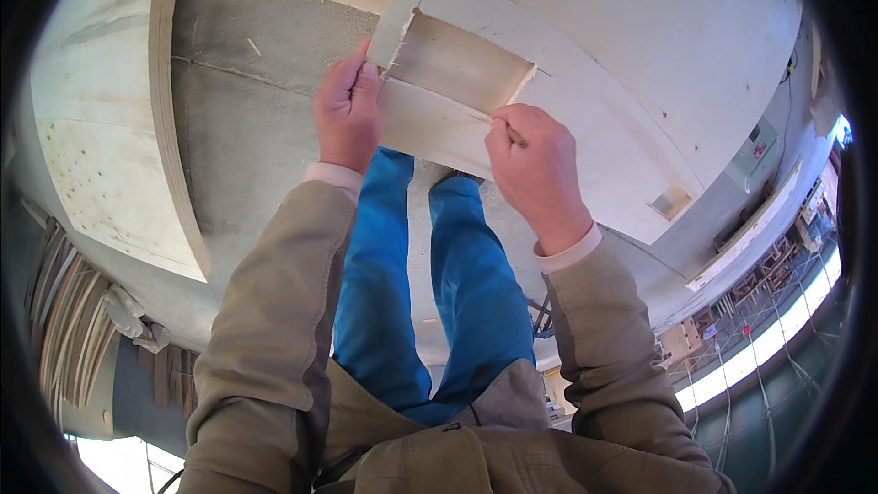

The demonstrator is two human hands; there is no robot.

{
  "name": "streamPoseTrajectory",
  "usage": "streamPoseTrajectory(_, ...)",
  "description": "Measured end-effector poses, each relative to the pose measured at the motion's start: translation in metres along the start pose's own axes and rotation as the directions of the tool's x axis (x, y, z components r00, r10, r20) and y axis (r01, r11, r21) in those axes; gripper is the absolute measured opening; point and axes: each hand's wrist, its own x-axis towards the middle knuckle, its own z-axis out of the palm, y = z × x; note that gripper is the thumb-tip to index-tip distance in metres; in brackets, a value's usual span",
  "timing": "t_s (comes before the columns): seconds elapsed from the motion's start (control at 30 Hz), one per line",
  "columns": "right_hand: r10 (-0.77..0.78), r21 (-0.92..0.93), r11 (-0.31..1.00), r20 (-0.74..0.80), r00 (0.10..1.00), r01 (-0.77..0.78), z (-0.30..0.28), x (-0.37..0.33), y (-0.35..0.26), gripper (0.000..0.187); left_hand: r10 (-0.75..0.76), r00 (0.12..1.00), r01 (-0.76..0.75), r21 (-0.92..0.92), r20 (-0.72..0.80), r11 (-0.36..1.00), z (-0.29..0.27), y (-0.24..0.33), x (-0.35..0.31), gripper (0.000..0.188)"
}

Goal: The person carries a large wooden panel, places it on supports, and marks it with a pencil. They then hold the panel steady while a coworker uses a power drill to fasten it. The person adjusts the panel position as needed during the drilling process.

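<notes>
Left hand (347, 114) pinches plywood panel (434, 123); right hand (540, 151) curls tightly around slim stick (518, 138). Beyond fingers, rectangular opening (462, 55) looks cut, edges untrimmed, ragged.

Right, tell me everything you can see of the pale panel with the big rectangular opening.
The pale panel looks like wood, with dark specks. Its rectangular opening has ragged, splintery short edges, and a fine line runs past one corner. A smaller squarish cut-out sits near its lower right corner. It slants across the view, before the person's legs. The left hand grips its left edge; the right hand, holding a thin stick, is at the opening's near right corner.
</notes>
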Motion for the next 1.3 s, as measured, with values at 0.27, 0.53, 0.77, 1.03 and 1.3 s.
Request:
streamPoseTrajectory(0.27, -0.183, -0.196, 0.971, -0.229, 0.956, 0.139, 0.012, 0.01, 0.008, 0.02, -0.022, 0.999, 0.022, 0.024, 0.03, 0.999, -0.002, 0.005, -0.002, 0.032)
streamPoseTrajectory(0.53, 0.017, -0.146, 0.988, -0.165, 0.986, -0.041, 0.033, -0.019, -0.001, 0.013, -0.003, 1.0, 0.002, -0.037, -0.023, 0.999, 0.001, -0.007, -0.004, 0.03)
streamPoseTrajectory(0.77, 0.142, 0.255, 0.964, -0.264, 0.954, -0.073, 0.006, -0.033, 0.013, 0.012, -0.178, 0.983, 0.186, -0.324, 0.055, 0.928, -0.006, -0.03, -0.003, 0.034)
streamPoseTrajectory(1.03, 0.706, 0.579, 0.695, -0.441, 0.554, -0.425, -0.164, -0.127, 0.176, 0.024, -0.138, 0.988, 0.131, -0.098, -0.064, 0.987, -0.007, -0.036, 0.001, 0.034)
streamPoseTrajectory(1.3, 0.838, 0.89, 0.451, -0.396, 0.375, -0.068, -0.167, -0.155, 0.31, 0.024, -0.067, 0.99, 0.084, 0.142, -0.123, 0.986, -0.021, -0.037, 0.01, 0.038)
